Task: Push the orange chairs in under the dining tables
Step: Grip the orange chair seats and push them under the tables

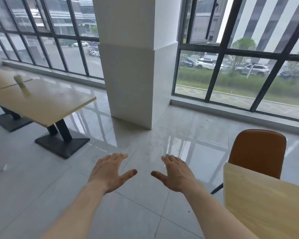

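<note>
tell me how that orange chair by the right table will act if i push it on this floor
The orange chair will probably slide easily, since the tiled floor looks glossy and smooth. Its thin dark leg and slim shell suggest it is fairly light. Pushed high on the backrest, it might tip rather than glide.

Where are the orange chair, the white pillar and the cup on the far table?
Orange moulded chair (259, 152): head view, backrest.
White square pillar (128, 75): head view, front face.
Blurred pale cup (22, 85): head view, its side.
</note>
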